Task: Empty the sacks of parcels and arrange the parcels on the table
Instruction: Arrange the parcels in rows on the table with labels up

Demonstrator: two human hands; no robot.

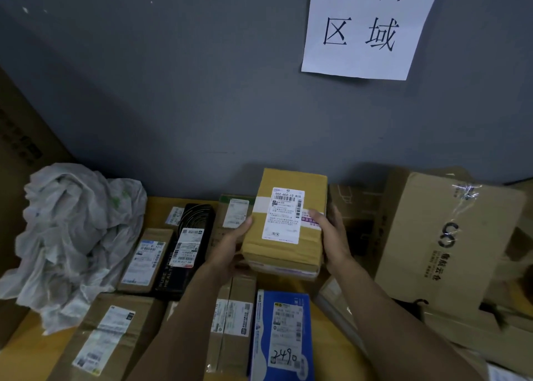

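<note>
**Label up, both hands on the box**

A tan box sits between the two hands near the middle of the scene, above the parcels laid out on the yellow table. The left hand grips its left edge, with the thumb on the top face and the fingers tucked beneath. The right hand clamps the right edge in the same way, thumb over the taped seam. The two-sided grip keeps the box level and its white shipping label facing up, probably so it can be read before the box goes down.

A paler parcel lies directly under the box. I cannot tell whether it is carried with the box or already lies on the pile.

The parcels already on the table lie flat with their labels up. Among them are a black packet to the left, a blue parcel nearer, and brown cartons around them, which suggests they are arranged for scanning or numbering. A crumpled grey sack is slumped at the far left, apparently emptied and pushed out of the way. A large carton leans at the right, too bulky for the rows. On the grey wall, a paper sign marks the area.

As I judge it, the next move is to find a free gap for the box.
</note>
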